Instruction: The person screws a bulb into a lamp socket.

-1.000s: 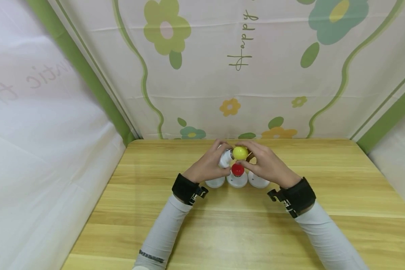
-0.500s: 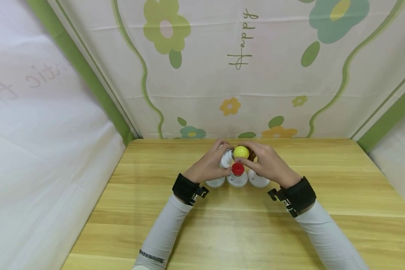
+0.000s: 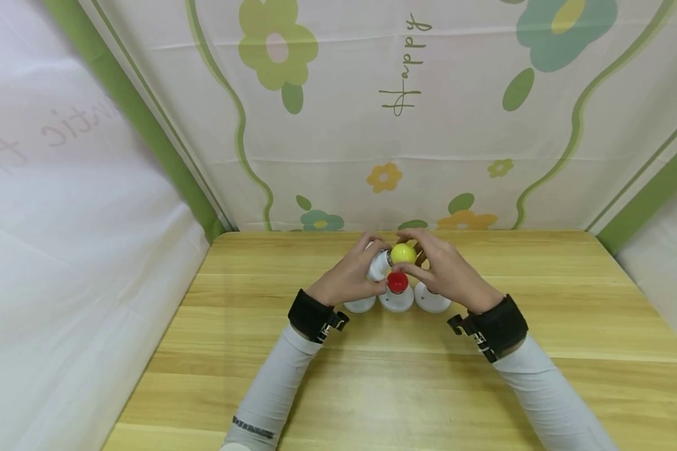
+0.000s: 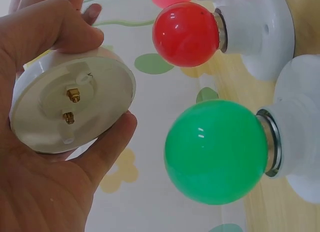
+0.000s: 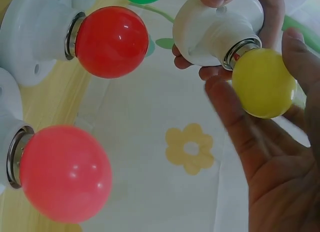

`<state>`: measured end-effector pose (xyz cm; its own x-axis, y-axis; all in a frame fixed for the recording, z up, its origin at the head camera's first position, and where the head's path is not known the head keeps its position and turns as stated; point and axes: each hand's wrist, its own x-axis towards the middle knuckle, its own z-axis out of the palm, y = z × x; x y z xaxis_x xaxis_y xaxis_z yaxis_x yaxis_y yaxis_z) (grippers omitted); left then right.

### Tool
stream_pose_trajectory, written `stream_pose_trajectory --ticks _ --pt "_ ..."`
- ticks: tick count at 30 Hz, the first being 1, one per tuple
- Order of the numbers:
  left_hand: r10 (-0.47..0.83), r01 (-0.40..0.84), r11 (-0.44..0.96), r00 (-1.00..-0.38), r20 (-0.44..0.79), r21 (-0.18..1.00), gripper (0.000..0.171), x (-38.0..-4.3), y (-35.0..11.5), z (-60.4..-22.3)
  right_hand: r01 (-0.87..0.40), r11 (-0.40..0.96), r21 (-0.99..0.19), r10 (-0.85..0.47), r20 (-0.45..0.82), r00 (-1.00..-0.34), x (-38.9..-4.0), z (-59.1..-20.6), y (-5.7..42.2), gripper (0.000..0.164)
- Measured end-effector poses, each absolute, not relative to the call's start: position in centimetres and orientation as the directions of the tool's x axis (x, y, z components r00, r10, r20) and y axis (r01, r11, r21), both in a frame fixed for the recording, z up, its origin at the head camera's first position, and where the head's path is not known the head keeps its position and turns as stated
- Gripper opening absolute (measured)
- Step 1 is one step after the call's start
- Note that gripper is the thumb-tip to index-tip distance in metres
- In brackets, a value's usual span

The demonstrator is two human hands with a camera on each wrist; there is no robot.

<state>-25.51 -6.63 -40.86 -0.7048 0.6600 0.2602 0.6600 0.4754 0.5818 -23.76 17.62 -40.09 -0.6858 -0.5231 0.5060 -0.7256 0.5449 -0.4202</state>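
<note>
My left hand [image 3: 350, 272] grips a white lamp holder [image 5: 200, 34] by its round base, lifted above the table. The underside of that base, with two brass screws, faces the left wrist camera. A yellow bulb [image 5: 264, 83] sits in the holder's metal collar, pointing toward my right hand [image 3: 448, 272]. The fingers of the right hand spread around the yellow bulb, with thumb and index finger on opposite sides of it. Just below, a red bulb [image 3: 397, 282] stands in the middle one of three white holders on the table.
A green bulb [image 4: 216, 152] stands in the left holder [image 3: 360, 305]. A pink bulb [image 5: 66, 173] is in the right holder [image 3: 432, 300]. My hands hide both bulbs in the head view. Behind the wooden table [image 3: 372, 388] hangs a flower-print cloth [image 3: 327, 125].
The right hand's index finger and thumb have spread slightly apart around the yellow bulb. The left hand and the lamp holder have barely moved.
</note>
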Motion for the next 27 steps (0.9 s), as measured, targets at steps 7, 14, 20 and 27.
stream_pose_trajectory --ticks 7,14,20,27 --pt "0.656 0.658 0.471 -0.707 0.266 0.588 0.065 -25.52 -6.7 -40.72 -0.774 0.492 -0.398 -0.551 0.546 -0.631 -23.61 -39.86 17.57 0.061" --pt "0.658 0.664 0.47 -0.703 0.272 0.581 0.064 -25.56 -6.77 -40.75 -0.773 0.483 -0.41 -0.557 0.538 -0.633 -23.67 -39.85 17.63 0.06" --pt "0.661 0.668 0.47 -0.699 0.272 0.577 0.064 -25.59 -6.73 -40.79 -0.757 0.502 -0.419 -0.548 0.523 -0.653 -23.75 -39.93 17.73 0.06" --pt "0.663 0.673 0.473 -0.697 0.273 0.569 0.064 -25.45 -6.71 -40.78 -0.735 0.514 -0.441 -0.531 0.509 -0.677 -23.57 -39.88 17.68 0.057"
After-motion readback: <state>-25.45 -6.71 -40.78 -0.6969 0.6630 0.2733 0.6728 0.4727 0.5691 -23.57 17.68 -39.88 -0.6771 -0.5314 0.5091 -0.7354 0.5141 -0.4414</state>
